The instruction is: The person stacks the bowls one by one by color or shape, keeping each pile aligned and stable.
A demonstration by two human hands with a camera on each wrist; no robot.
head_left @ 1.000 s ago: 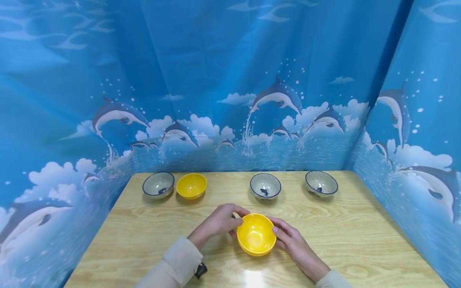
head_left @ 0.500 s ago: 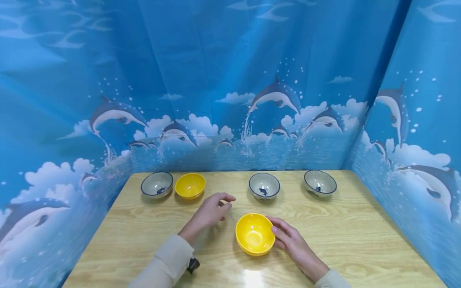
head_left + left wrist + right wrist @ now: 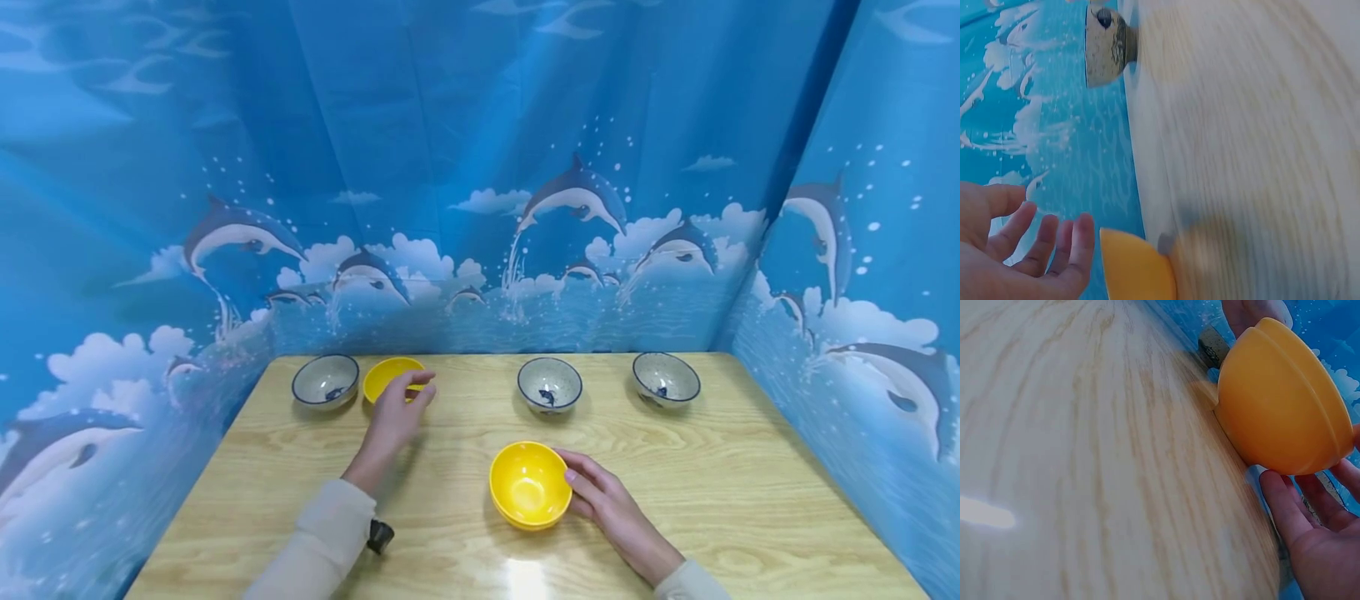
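Two nested yellow bowls (image 3: 528, 487) stand on the table in front of me. My right hand (image 3: 611, 504) holds this stack at its right side, thumb at the rim and fingers against the outer wall; the right wrist view shows the stack's doubled rim (image 3: 1300, 359). Farther back on the left, my left hand (image 3: 395, 410) hovers at the near right side of a single yellow bowl (image 3: 385, 381), partly covering it in the head view. In the left wrist view its fingers (image 3: 1038, 250) are loosely bent and apart from that yellow bowl (image 3: 1138, 269).
Along the table's back edge sit a grey-white blue-rimmed bowl (image 3: 326, 382) close left of the single yellow one, a similar bowl (image 3: 550, 386) right of the middle, and another (image 3: 666, 380) at the right. A dolphin-printed blue curtain (image 3: 480, 167) rises behind the wooden table (image 3: 720, 508).
My left hand has let go of the nested yellow bowls and moved left and back to the single yellow bowl. My right hand stays on the stack.
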